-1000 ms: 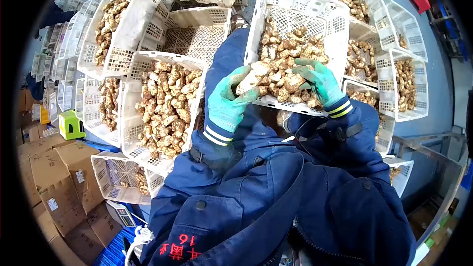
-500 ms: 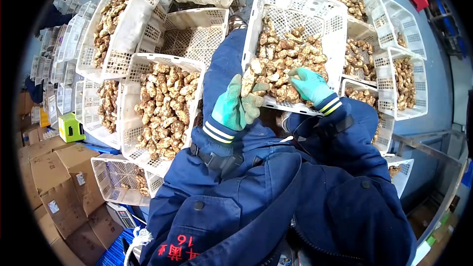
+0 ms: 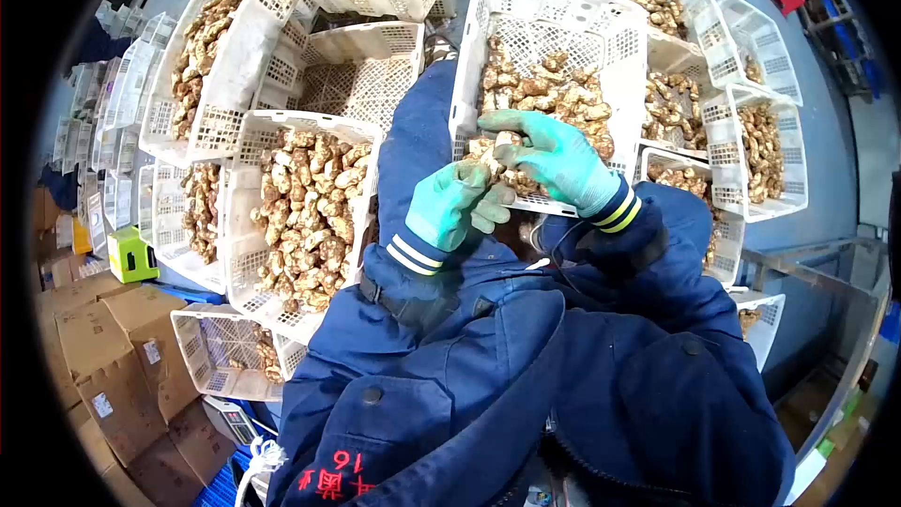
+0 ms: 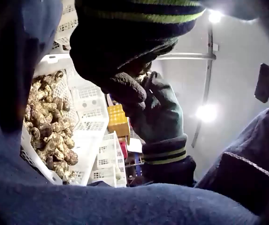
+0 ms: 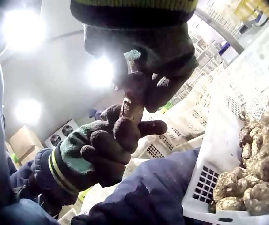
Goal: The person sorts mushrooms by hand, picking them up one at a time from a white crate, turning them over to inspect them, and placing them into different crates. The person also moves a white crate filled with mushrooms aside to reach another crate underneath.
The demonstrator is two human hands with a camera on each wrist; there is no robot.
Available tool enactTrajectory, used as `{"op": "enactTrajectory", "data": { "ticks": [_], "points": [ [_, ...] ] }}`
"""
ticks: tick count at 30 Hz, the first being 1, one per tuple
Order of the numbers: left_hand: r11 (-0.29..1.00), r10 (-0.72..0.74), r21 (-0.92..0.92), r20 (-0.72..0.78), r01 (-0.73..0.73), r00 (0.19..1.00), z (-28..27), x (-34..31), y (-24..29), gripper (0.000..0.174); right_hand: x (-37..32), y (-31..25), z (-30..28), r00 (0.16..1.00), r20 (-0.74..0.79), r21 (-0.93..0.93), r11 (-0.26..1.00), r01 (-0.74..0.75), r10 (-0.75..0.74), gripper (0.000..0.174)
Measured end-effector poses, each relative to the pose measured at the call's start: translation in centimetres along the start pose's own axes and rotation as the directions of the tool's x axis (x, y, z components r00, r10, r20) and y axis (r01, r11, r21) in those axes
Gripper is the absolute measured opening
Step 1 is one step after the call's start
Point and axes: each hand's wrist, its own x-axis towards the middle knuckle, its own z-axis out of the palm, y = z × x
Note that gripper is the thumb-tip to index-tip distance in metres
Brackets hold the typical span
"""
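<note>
Both hands wear green knit gloves with dirty fingers and meet over the near edge of a white crate (image 3: 466,66). My left hand (image 3: 452,204) pinches a pale, brown-patched mushroom (image 3: 486,152) from below. My right hand (image 3: 554,158) grips its other end, fingers curled over it. Seen from the right wrist, the mushroom's stem (image 5: 133,110) runs between the right hand (image 5: 146,54) above and the left hand (image 5: 104,147) below. Gloves hide most of it in the left wrist view. Behind the hands, many similar mushrooms (image 3: 554,94) lie in the crate.
A crate full of mushrooms (image 3: 310,216) stands at the left, below a crate with a bare mesh floor (image 3: 347,94). More part-filled crates (image 3: 774,155) flank the right side. Cardboard boxes (image 3: 103,338) and a small scale (image 3: 230,421) are at lower left.
My right hand has left the mushrooms in the crate and moved left to join the left hand on the held mushroom. The left hand has tilted, its fingers closing in around it.
</note>
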Motion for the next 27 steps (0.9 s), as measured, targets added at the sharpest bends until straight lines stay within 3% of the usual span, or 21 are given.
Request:
{"op": "enactTrajectory", "data": {
  "ticks": [1,2,3,4,7,10,11,13,15,16,17,19,20,21,23,24,25,26,27],
  "points": [
    [0.999,0.000,-0.037,0.106,0.003,0.994,-0.4,0.5,-0.2,0.038,0.3,1.2,0.0,0.995,0.025,0.011,0.995,0.095,-0.095,0.037],
    [0.999,0.038,-0.028,0.120,-0.035,0.992,-0.3,0.6,-0.1,0.041,0.7,1.9,0.2,0.981,0.049,0.027,0.982,0.187,-0.189,0.040],
    [0.997,0.071,-0.021,0.144,-0.069,0.987,-0.1,0.5,-0.2,0.043,0.3,2.4,0.1,0.991,0.058,0.009,0.992,0.123,-0.123,0.040],
    [0.984,0.086,0.150,0.065,-0.094,0.994,-0.2,0.2,-0.5,0.047,0.0,2.3,0.1,0.996,0.067,-0.010,0.998,0.058,-0.057,0.040],
    [0.986,0.027,0.158,0.127,-0.047,0.992,-1.3,0.8,-1.0,0.044,-0.8,0.6,-1.1,0.986,0.084,0.008,0.989,-0.146,0.145,0.037],
    [0.986,0.020,0.167,-0.040,-0.013,0.999,-0.2,1.2,-0.6,0.042,-1.4,2.3,-3.5,0.927,0.116,0.188,0.909,-0.372,0.356,0.051],
    [0.971,0.041,0.238,-0.054,-0.027,0.998,-1.1,1.4,-0.8,0.042,-2.2,2.7,-4.3,0.951,0.067,0.270,0.912,-0.308,0.301,0.051],
    [0.977,0.065,0.206,-0.071,-0.049,0.995,-1.6,1.6,-1.2,0.043,-2.8,3.8,-6.3,0.950,0.004,0.376,0.880,-0.291,0.312,0.049],
    [0.974,0.056,0.222,-0.051,-0.044,0.997,-1.2,1.7,-1.3,0.042,-3.7,3.2,-8.9,0.930,-0.129,0.327,0.900,-0.287,0.343,0.040],
    [0.972,0.052,0.229,-0.029,-0.044,0.998,-0.8,2.2,-1.4,0.042,-3.7,4.5,-11.1,0.919,-0.143,0.450,0.851,-0.269,0.366,0.040],
    [0.968,0.029,0.249,-0.014,-0.024,0.999,-0.3,2.7,-1.4,0.044,-3.9,4.3,-13.7,0.900,-0.210,0.490,0.838,-0.242,0.383,0.039],
    [0.959,-0.014,0.283,0.005,0.012,1.000,0.4,3.3,-1.4,0.050,-3.5,5.5,-21.0,0.827,-0.453,0.592,0.806,-0.001,0.334,0.026],
    [0.959,-0.041,0.283,0.022,0.033,0.999,0.6,3.7,-1.6,0.048,-3.6,5.8,-25.9,0.816,-0.546,0.581,0.788,0.204,0.191,0.021],
    [0.966,-0.044,0.257,0.011,0.040,0.999,0.8,4.0,-2.1,0.046,-3.3,1.6,-27.0,0.667,-0.711,0.583,0.717,0.382,0.223,0.034],
    [0.977,-0.068,0.207,0.084,0.050,0.994,1.3,4.4,-2.6,0.045,-4.0,-0.5,-30.1,0.585,-0.805,0.481,0.689,0.543,0.101,0.060],
    [0.972,-0.117,0.212,0.064,0.101,0.991,1.7,4.6,-2.5,0.045,-3.6,0.1,-30.2,0.618,-0.781,0.471,0.736,0.487,0.091,0.057],
    [0.984,-0.119,0.147,0.140,0.098,0.983,1.2,4.9,-3.0,0.043,-2.8,-0.5,-28.7,0.651,-0.754,0.457,0.780,0.429,0.084,0.054],
    [0.984,-0.126,0.141,0.126,0.108,0.984,0.8,5.0,-3.3,0.042,-2.4,-0.3,-26.3,0.715,-0.697,0.334,0.905,0.263,0.050,0.053],
    [0.983,-0.135,0.137,0.113,0.119,0.984,0.7,5.1,-3.6,0.041,-1.6,1.4,-25.7,0.831,-0.534,0.273,0.962,-0.009,0.159,0.046]
  ]
}}
